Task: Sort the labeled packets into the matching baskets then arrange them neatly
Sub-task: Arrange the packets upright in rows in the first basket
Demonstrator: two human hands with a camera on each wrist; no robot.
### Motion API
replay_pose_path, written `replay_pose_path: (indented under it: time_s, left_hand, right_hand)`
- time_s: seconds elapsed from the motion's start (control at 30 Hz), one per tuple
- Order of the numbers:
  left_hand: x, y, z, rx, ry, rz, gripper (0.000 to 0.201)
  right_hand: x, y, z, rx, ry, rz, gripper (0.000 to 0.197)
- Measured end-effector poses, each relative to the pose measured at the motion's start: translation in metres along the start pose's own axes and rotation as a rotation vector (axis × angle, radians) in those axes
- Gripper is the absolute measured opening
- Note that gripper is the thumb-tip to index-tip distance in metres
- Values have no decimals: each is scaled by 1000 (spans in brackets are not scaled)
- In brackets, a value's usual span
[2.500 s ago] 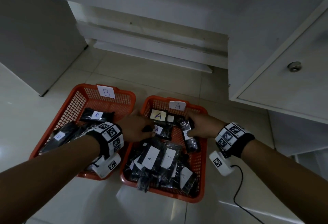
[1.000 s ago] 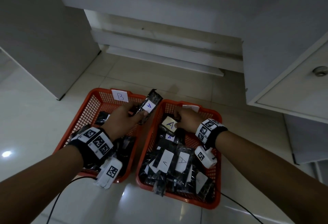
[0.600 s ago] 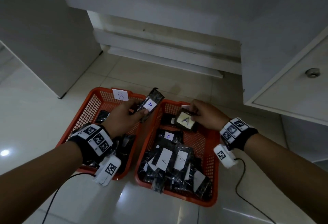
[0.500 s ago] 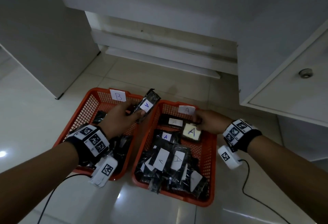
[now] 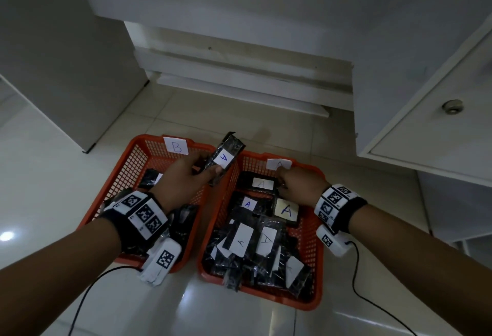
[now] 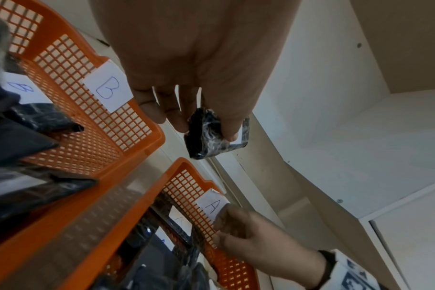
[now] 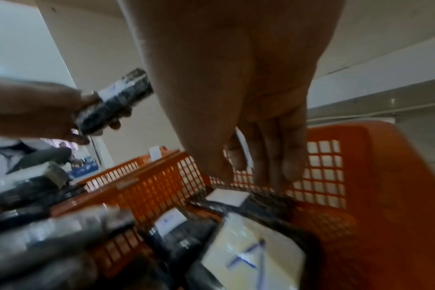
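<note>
2 orange baskets side by side on tiled floor (image 5: 239, 117): basket B (image 5: 125, 173) at left, basket A (image 5: 314, 245) at right. Left hand (image 5: 183, 178) raised over the gap between the baskets, pinching 1 black packet (image 5: 226, 154) with white "A" label between thumb and fingers (image 6: 171, 115). Right hand (image 5: 300, 184) at far wall of basket A, fingers curled at the paper "A" tag (image 5: 278, 163); grip on tag cannot be told. Further A-labeled packets (image 5: 253, 239) piled in basket A. Dark packets (image 6: 25, 117) in basket B.
</note>
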State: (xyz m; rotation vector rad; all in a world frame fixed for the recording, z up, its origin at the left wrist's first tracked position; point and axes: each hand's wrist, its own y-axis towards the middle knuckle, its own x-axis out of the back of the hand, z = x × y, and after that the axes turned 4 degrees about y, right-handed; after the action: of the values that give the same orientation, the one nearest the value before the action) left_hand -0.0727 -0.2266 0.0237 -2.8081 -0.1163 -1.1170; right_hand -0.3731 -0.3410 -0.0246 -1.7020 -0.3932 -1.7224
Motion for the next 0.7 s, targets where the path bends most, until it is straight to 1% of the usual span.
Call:
replay_pose_path:
  time_s: [0.03, 0.07, 0.1, 0.17, 0.2, 0.27, 0.33, 0.43, 0.5, 0.57, 0.6, 0.7]
  left_hand:
    - [3, -2, 1, -1, 2, 2, 42]
    - [5, -4, 1, 3, 5, 2, 41]
    - [8, -6, 4, 10, 11, 0, 41]
    - [12, -10, 10, 26, 22, -4, 41]
    - [13, -11, 14, 33, 24, -3, 42]
    - [15, -13, 20, 39, 22, 0, 43]
    - [15, -13, 21, 32, 17, 4, 44]
    - [14, -13, 15, 32, 25, 5, 44]
    - [14, -12, 11, 41, 18, 2, 44]
    - [13, -11, 8, 42, 13, -8, 42]
    - [13, -11, 6, 42, 14, -14, 40]
    - [14, -12, 4, 39, -4, -23, 36]
  right_hand:
    - [2, 0, 0, 3, -17, 22, 19]
    - [3, -1, 0, 10, -21, 76, 14]
    - [2, -2, -1, 11, -16, 155, 16]
    - [-7, -3, -4, -19, 20, 308, 30]
    - [-15, -2, -6, -42, 41, 333, 38]
    - [-27, -3, -6, -58, 100, 312, 52]
    - [-32, -1, -5, -44, 138, 280, 55]
    - [-31, 0, -8, -18, 148, 261, 42]
    - [-28, 0, -9, 3, 167, 200, 33]
    - [-21, 3, -6, 59, 187, 121, 28]
    - [-16, 7, -2, 75, 204, 114, 27]
    - [-10, 25, 11, 87, 288, 210, 31]
